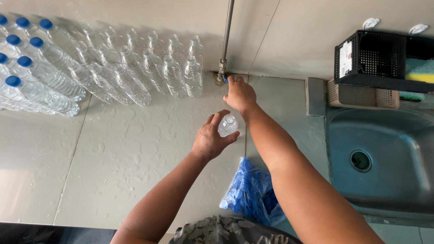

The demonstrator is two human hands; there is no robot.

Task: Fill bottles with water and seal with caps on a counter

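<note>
A clear plastic bag of blue caps lies on the pale tiled counter, just below and to the right of the left hand, between the two forearms. Well to the right, past the right hand, a black mesh basket hangs on the wall; a white rectangular label sits on its left end and a yellow-and-green sponge rests inside. A beige perforated tray sits under it, above the steel sink.

The left hand wraps around a small clear bottle, fingers curled about its body and thumb on the near side. The bottle is uncapped, stands upright under the tap, and its open mouth points up toward the camera, long axis vertical.

The right hand reaches just above the bottle, fingertips closed on the tap's blue handle at the foot of the metal pipe.

Up and to the left of both hands stand rows of bottles: open ones nearer, blue-capped ones farther left.
</note>
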